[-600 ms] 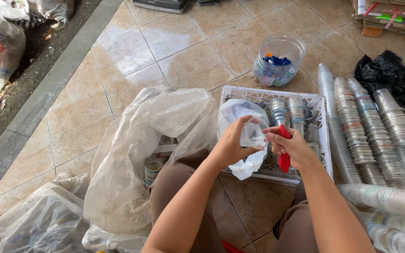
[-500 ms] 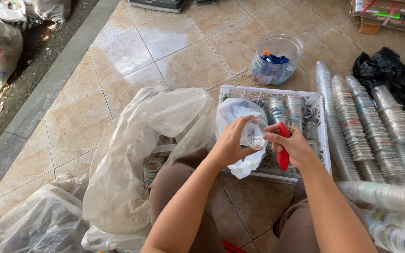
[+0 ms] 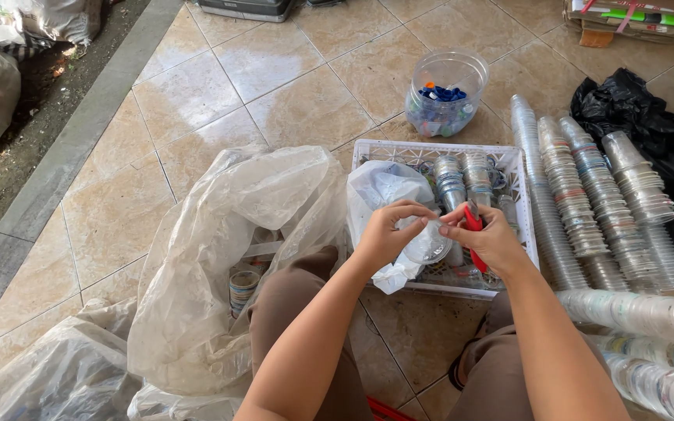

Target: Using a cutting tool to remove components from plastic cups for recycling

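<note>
Left hand (image 3: 388, 234) pinches a clear plastic cup (image 3: 428, 243); right hand (image 3: 487, 238) grips a red cutter (image 3: 475, 234), blade hidden, above the crowded white crate (image 3: 368, 150).

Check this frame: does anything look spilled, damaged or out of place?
Nothing stands out. Both hands, left hand and right hand, hold a clear plastic cup over the white crate; cup stacks lie in orderly rows beside it.

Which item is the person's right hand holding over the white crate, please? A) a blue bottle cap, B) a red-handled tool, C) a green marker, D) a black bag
B: the right hand has its grip around a red-handled tool, held over the white crate beside the clear plastic cup that the left hand holds.
</note>
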